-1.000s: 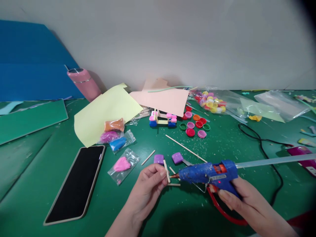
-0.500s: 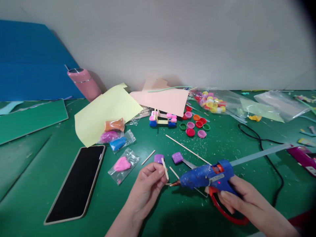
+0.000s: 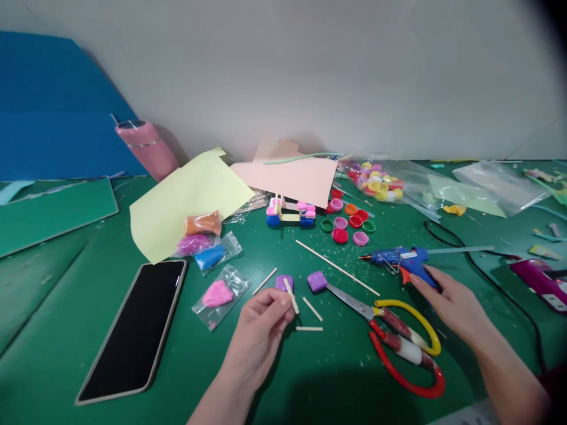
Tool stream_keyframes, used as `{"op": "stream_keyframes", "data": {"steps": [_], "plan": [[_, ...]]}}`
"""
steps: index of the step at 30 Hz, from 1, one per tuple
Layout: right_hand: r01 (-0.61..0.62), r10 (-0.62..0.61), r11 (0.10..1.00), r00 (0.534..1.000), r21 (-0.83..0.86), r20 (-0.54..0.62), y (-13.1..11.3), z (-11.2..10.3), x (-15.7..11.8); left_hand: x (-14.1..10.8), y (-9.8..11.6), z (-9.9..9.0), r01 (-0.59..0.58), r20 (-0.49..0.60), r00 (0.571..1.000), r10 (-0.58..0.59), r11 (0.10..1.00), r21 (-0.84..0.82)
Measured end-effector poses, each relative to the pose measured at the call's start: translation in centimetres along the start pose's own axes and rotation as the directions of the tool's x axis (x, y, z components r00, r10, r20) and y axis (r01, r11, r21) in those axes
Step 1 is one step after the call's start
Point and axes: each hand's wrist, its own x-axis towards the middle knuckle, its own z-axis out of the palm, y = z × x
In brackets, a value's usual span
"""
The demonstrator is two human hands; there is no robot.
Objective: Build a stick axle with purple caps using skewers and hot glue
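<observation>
Between thumb and fingers, my left hand (image 3: 264,330) pinches a short pale stick (image 3: 291,296) near a purple block (image 3: 284,283). My right hand (image 3: 452,298) is closed on the handle of a blue glue gun (image 3: 398,257), whose nozzle points left. Below the gun lie scissors (image 3: 370,313) with yellow and red handles; their tip meets another purple block (image 3: 316,281). Short sticks (image 3: 312,309) and a long thin stick (image 3: 336,267) rest on the green table. Farther back stands a small assembly (image 3: 291,212) of blue, white and pink pieces joined by sticks.
A phone (image 3: 135,330) and clay packets (image 3: 219,294) are at left, beside yellow paper (image 3: 190,198). Colored caps (image 3: 340,236) and a bag of caps (image 3: 378,182) sit behind. A black cord (image 3: 491,283) and a magenta device (image 3: 540,282) are at right. A pink bottle (image 3: 146,147) leans back left.
My right hand has moved the glue gun right and back, away from my left hand, uncovering the scissors and a short stick. My left hand still holds its stick, nearly in place.
</observation>
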Motion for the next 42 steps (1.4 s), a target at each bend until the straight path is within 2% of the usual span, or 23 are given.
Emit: {"op": "stream_keyframes", "data": {"steps": [3, 5, 7, 9, 10, 11, 12, 14, 15, 17, 20, 23, 27, 33, 37, 39, 42], "plan": [[-0.023, 0.020, 0.999, 0.997, -0.047, -0.069, 0.7, 0.7, 0.1, 0.0, 0.2, 0.1, -0.016, -0.028, 0.999, 0.017, 0.999, 0.027], [-0.017, 0.010, 0.998, 0.993, -0.056, -0.118, 0.2, 0.7, -0.2, 0.0, 0.3, 0.2, -0.020, -0.045, 0.999, 0.022, 0.999, 0.039], [0.009, -0.018, 0.999, 0.978, -0.046, -0.206, -1.4, 0.4, -0.8, -0.1, 0.3, 0.2, -0.020, -0.060, 0.998, 0.023, 0.998, 0.053], [0.105, -0.088, 0.994, 0.950, 0.039, -0.298, -4.1, 0.3, -2.1, -0.1, 0.2, 0.2, -0.022, -0.065, 0.998, 0.026, 0.997, 0.067], [0.177, -0.145, 0.979, 0.952, 0.101, -0.268, -5.8, 0.3, -3.0, -0.1, 0.2, 0.2, -0.025, -0.066, 0.997, 0.030, 0.997, 0.073], [0.266, -0.239, 0.951, 0.955, 0.155, -0.173, -7.5, 0.5, -3.9, -0.1, 0.2, 0.2, -0.027, -0.068, 0.997, 0.033, 0.997, 0.077], [0.361, -0.361, 0.908, 0.932, 0.213, -0.039, -9.1, 0.8, -4.8, -0.1, 0.2, 0.2, -0.029, -0.071, 0.997, 0.035, 0.996, 0.080], [0.522, -0.583, 0.801, 0.790, 0.293, 0.188, -12.0, 1.6, -6.4, -0.1, 0.1, 0.2, -0.035, -0.082, 0.996, 0.041, 0.996, 0.082], [0.575, -0.656, 0.748, 0.715, 0.331, 0.240, -13.2, 2.1, -7.0, 0.0, 0.1, 0.2, -0.038, -0.088, 0.995, 0.045, 0.996, 0.081], [0.638, -0.709, 0.705, 0.638, 0.310, 0.300, -14.8, 3.1, -7.6, 0.1, 0.1, 0.2, -0.053, -0.100, 0.993, 0.060, 0.996, 0.076], [0.708, -0.672, 0.698, 0.594, 0.111, 0.442, -16.2, 4.0, -7.4, 0.2, 0.1, 0.1, -0.071, -0.114, 0.990, 0.079, 0.995, 0.072], [0.727, -0.597, 0.686, 0.583, -0.027, 0.551, -17.3, 4.0, -6.8, 0.2, 0.1, 0.1, -0.072, -0.118, 0.990, 0.081, 0.994, 0.078], [0.723, -0.586, 0.690, 0.591, -0.040, 0.554, -18.0, 3.1, -6.2, 0.0, 0.1, 0.0, -0.083, -0.112, 0.989, 0.092, 0.993, 0.082], [0.587, -0.529, 0.809, 0.706, 0.030, 0.471, -17.2, 2.2, -5.2, -0.2, 0.3, 0.2, -0.069, -0.113, 0.990, 0.080, 0.992, 0.103], [0.557, -0.521, 0.829, 0.740, 0.045, 0.427, -16.8, 2.8, -5.1, -0.2, 0.4, 0.3, -0.062, -0.118, 0.990, 0.074, 0.993, 0.105], [0.560, -0.512, 0.828, 0.743, 0.019, 0.430, -16.9, 3.1, -5.1, -0.2, 0.4, 0.3, -0.059, -0.119, 0.990, 0.071, 0.993, 0.101], [0.593, -0.502, 0.804, 0.714, -0.041, 0.489, -17.3, 3.0, -5.2, -0.2, 0.3, 0.2, -0.054, -0.118, 0.991, 0.066, 0.993, 0.103]]}}
